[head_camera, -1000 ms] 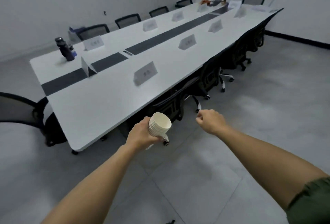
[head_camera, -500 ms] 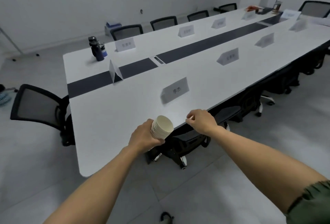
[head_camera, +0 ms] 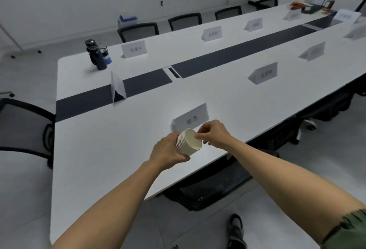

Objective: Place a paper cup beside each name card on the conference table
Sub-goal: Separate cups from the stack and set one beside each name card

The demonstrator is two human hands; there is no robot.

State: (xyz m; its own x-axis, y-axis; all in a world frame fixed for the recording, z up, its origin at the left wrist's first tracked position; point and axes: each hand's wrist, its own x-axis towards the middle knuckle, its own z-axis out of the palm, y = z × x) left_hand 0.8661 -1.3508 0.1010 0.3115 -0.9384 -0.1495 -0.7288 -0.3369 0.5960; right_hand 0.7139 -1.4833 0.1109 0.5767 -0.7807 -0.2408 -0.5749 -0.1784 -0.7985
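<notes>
My left hand (head_camera: 168, 152) grips a stack of nested white paper cups (head_camera: 188, 144), tilted with the mouth facing right, above the near edge of the white conference table (head_camera: 99, 149). My right hand (head_camera: 213, 133) pinches the rim of the top cup with its fingertips. Just behind the cups stands the nearest name card (head_camera: 191, 120). More name cards (head_camera: 263, 74) (head_camera: 134, 49) (head_camera: 213, 33) line both long sides of the table. No cup stands on the table.
A dark water bottle (head_camera: 96, 54) stands at the far left corner, near a folded card (head_camera: 116, 88) on the table's black centre strip. Black chairs (head_camera: 21, 127) (head_camera: 208, 189) are tucked in around the table. Clutter (head_camera: 309, 7) sits at the far end. A shoe (head_camera: 235, 229) shows on the floor.
I have stepped up to the table, and the view has swung left. My right hand moved from hanging free to pinching the top cup's rim. The left hand kept the stack.
</notes>
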